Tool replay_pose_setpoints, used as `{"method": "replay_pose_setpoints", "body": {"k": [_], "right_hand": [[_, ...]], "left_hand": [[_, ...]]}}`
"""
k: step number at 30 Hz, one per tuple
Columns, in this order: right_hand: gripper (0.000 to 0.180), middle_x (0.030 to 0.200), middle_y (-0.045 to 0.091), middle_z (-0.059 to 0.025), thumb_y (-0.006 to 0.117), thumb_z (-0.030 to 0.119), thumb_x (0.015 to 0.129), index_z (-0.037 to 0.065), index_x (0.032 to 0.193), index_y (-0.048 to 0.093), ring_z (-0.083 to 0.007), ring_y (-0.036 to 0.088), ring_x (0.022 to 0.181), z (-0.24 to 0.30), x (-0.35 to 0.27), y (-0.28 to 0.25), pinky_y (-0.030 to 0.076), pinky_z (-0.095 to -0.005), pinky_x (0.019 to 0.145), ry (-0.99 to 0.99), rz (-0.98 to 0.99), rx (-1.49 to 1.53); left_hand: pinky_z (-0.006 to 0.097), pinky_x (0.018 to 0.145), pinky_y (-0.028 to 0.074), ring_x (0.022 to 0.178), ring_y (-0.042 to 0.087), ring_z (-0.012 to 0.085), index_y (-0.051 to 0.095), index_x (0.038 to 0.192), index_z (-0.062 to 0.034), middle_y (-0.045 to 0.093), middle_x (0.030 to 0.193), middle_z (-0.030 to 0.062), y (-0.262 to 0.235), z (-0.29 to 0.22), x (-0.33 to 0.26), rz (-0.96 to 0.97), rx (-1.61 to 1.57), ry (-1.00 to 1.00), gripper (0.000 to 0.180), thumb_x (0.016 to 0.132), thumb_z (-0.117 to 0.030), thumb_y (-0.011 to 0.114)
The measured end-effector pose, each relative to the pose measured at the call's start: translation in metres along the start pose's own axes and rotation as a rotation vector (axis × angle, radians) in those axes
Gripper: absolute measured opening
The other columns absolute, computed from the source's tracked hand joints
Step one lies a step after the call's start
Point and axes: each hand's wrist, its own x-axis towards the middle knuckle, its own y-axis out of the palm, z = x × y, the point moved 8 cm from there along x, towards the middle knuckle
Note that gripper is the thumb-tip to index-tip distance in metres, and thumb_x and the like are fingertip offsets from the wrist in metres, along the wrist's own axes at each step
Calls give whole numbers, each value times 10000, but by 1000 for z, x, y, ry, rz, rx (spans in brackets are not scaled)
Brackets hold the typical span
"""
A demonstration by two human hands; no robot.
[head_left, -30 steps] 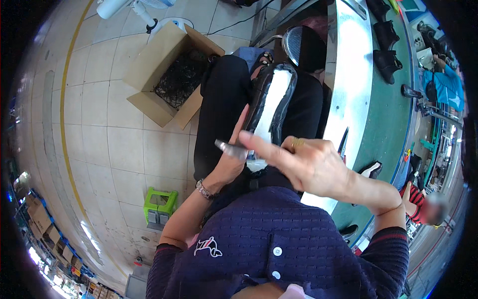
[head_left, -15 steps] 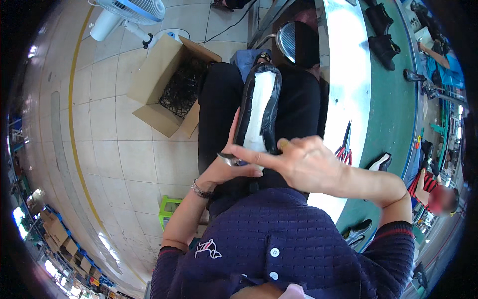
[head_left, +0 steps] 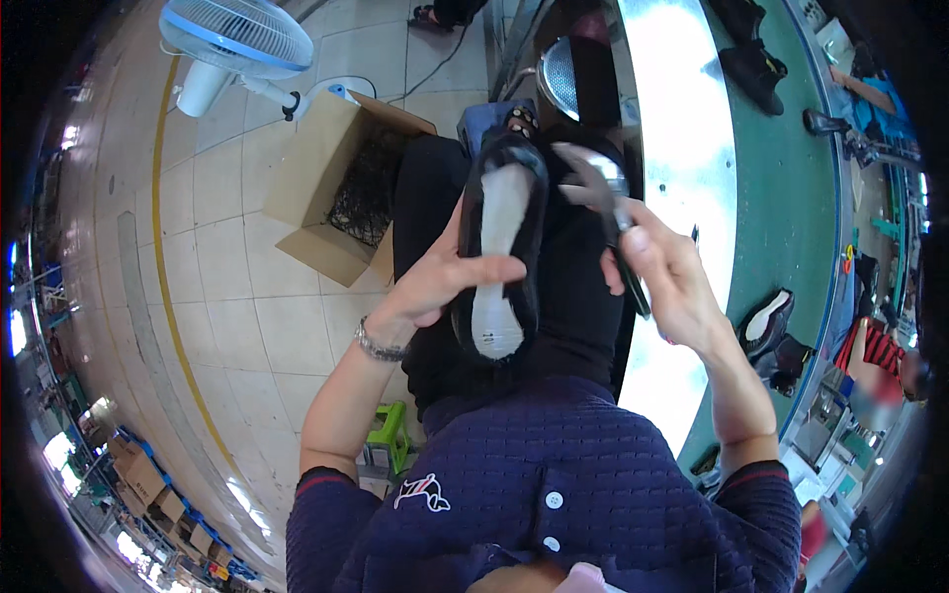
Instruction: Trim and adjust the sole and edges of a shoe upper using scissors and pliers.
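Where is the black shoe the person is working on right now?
In the head view's centre, the black shoe lies sole-up over the lap, gripped by the left hand, with the right hand holding pliers beside it.

Tool handles (head_left: 633,282) hidden inside right hand (head_left: 667,282). Shoe (head_left: 504,247) sole partly covered by left hand fingers (head_left: 484,269). Far worktop (head_left: 791,178) items too small to identify.

A black shoe (head_left: 504,247) with a white insole is sitting sole-side up at centre frame, toe pointing toward the upper edge. Grey metal pliers (head_left: 601,198) are pointing up-left just right of it, apart.
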Motion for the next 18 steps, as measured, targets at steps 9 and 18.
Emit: {"method": "replay_pose_setpoints", "body": {"k": [9, 18], "right_hand": [[236, 916, 697, -153, 686, -6, 823, 36, 1031, 583, -163, 645, 757, -76, -55, 68, 519, -282, 701, 373, 281, 976], [451, 660, 592, -29, 538, 440, 982, 18, 931, 692, -113, 574, 605, -62, -67, 90, 462, -244, 591, 430, 513, 813]], "left_hand": [[343, 1149, 196, 1412, 243, 204, -169, 1532, -270, 195, 1556, 94, 15, 60, 25, 295, 113, 282, 1520, 522, -89, 952], [309, 878, 449, 961, 486, 133, 313, 1325, -128, 485, 1082, 50, 25, 46, 22, -16, 72, 173, 814, 784, -551, 751]]}}
